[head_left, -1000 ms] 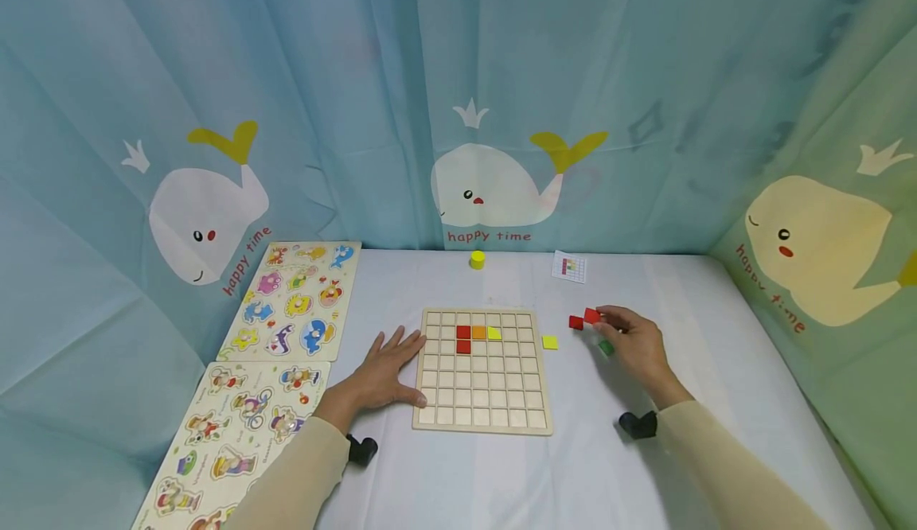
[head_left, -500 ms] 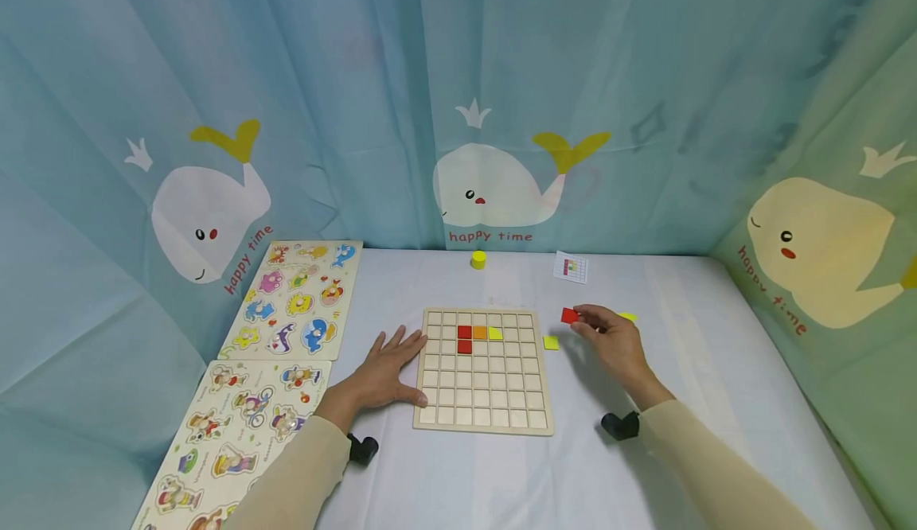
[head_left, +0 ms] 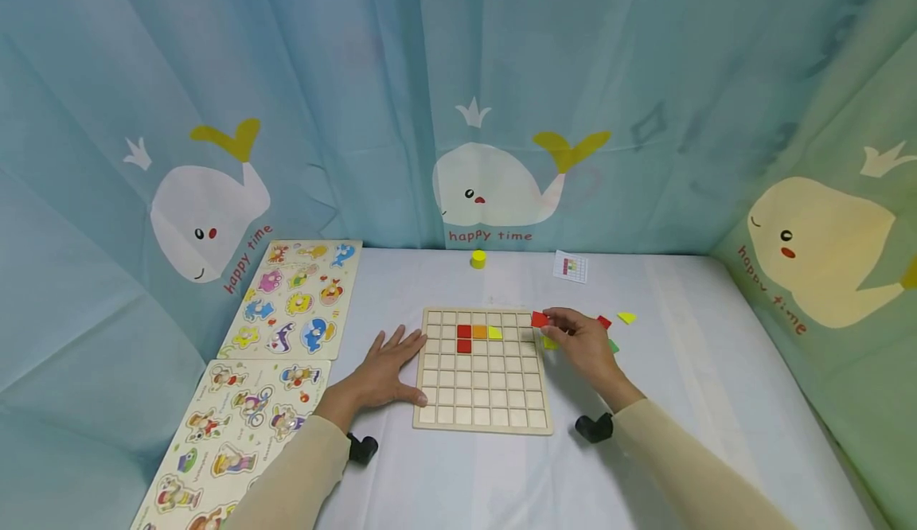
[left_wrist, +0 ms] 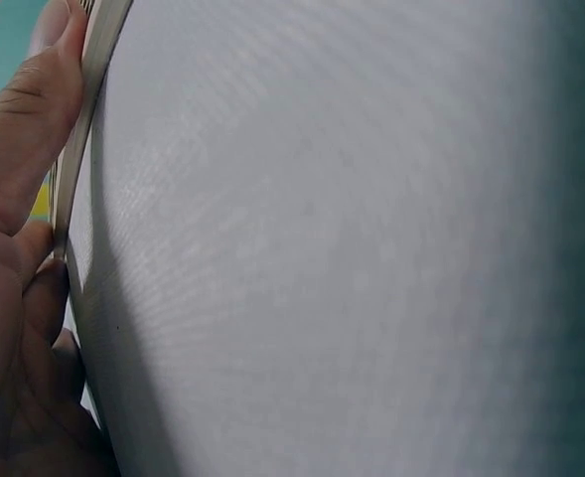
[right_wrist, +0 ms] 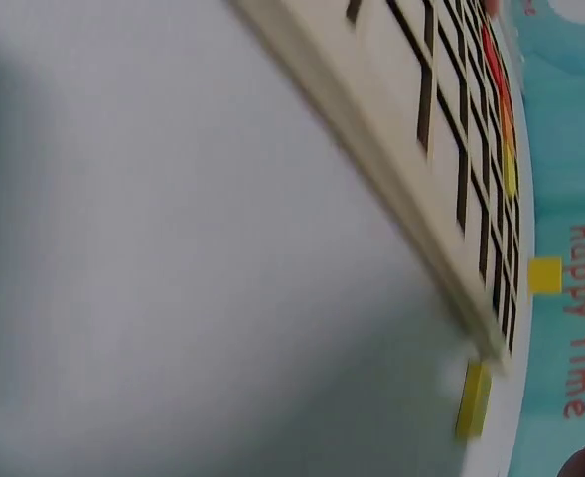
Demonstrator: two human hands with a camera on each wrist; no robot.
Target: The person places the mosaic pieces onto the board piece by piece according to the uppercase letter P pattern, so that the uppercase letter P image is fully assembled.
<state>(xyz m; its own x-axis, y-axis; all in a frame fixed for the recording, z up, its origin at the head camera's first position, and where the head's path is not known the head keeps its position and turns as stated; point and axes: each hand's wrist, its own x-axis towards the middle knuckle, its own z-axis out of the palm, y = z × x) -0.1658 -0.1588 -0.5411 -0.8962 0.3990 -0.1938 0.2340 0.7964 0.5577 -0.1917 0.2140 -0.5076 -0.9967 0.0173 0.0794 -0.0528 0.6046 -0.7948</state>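
My right hand [head_left: 587,351] pinches a red square block [head_left: 540,319] between thumb and fingertips, over the upper right corner of a wooden grid board [head_left: 490,418]. Two red blocks [head_left: 464,346], an orange one [head_left: 479,332] and a slant-cornered yellow one [head_left: 495,333] sit in the board's upper cells. My left hand [head_left: 383,375] lies with spread fingers at the board's left edge; its thumb [left_wrist: 29,124] shows against that edge in the left wrist view. A yellow block [right_wrist: 474,399] lies just off the board's right side, partly covered by my right hand in the head view.
Behind my right hand lie a red block [head_left: 605,322], a green piece [head_left: 614,346] and a yellow triangle [head_left: 627,317]. A yellow cylinder [head_left: 478,259] and a printed pattern card [head_left: 570,267] are at the back. Two picture puzzle boards [head_left: 286,307] lie at left.
My right hand has carried the red block leftward from the loose pieces to the board's upper right corner, uncovering the yellow triangle. The left hand has stayed in place.
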